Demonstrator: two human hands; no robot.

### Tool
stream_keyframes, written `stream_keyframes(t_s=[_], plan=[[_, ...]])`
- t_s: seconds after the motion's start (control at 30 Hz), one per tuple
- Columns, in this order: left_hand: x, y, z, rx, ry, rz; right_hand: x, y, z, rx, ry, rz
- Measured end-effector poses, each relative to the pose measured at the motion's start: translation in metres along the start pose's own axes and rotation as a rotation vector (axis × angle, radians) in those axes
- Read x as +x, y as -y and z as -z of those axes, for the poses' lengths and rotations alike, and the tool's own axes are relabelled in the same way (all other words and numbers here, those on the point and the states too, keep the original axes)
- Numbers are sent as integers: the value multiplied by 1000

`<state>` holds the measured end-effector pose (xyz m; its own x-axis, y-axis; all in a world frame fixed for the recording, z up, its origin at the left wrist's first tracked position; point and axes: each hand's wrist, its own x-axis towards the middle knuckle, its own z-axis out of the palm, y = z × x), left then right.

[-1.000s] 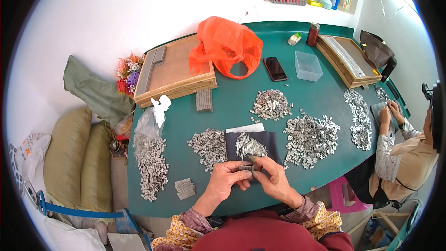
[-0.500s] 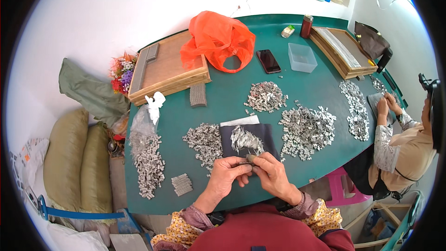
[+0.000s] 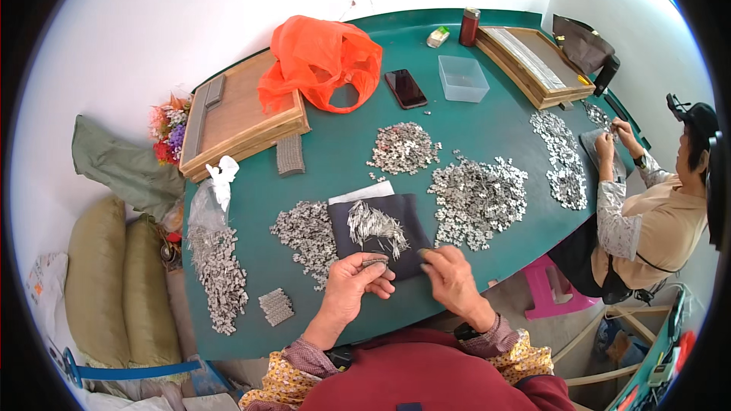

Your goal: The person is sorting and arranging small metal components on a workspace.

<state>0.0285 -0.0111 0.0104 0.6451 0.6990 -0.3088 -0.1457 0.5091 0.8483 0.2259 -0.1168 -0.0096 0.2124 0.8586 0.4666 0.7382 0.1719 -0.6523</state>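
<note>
My left hand [image 3: 352, 288] is closed around a small strip of grey metal pieces [image 3: 374, 262], held above the near edge of a dark cloth [image 3: 413, 217]. A tangle of thin silvery pins [image 3: 375, 227] lies on that cloth. To the right, my right hand [image 3: 454, 283] is apart from the left, its fingers pinched together; whatever is between them is too small to make out. Heaps of small flat metal pieces flank the cloth, one on the left [image 3: 306, 237] and a larger one on the right [image 3: 481, 202]. A neat grey block of joined pieces [image 3: 276, 307] rests nearer the left.
Wooden trays stand at the far left [image 3: 251, 133] and far right [image 3: 550, 95] of the green table [image 3: 343, 144]. Between them are an orange plastic bag [image 3: 308, 57], a phone [image 3: 406, 89], a clear box [image 3: 464, 80] and a flask [image 3: 470, 27]. A co-worker [image 3: 659, 205] sits at right.
My hands were together at the metal strip; now they have parted, the right moving away to the right while the left keeps the strip. The whole view has shifted slightly.
</note>
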Motion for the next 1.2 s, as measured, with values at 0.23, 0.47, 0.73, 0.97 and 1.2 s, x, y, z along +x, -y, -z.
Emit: stream_keyframes(t_s=[0.23, 0.47, 0.73, 0.97, 1.2], plan=[[9, 8, 4, -28, 47, 53, -22, -39, 15, -235, -97, -160], [12, 9, 0, -29, 85, 99, -11, -35, 9, -273, 31, -32], [10, 8, 2, -60, 83, 117, -11, -37, 15, -304, 49, -30], [16, 12, 0, -53, 98, 140, -25, -36, 31, -280, 25, -79], [18, 15, -4, -30, 100, 147, -42, -37, 40, -224, -37, -137]])
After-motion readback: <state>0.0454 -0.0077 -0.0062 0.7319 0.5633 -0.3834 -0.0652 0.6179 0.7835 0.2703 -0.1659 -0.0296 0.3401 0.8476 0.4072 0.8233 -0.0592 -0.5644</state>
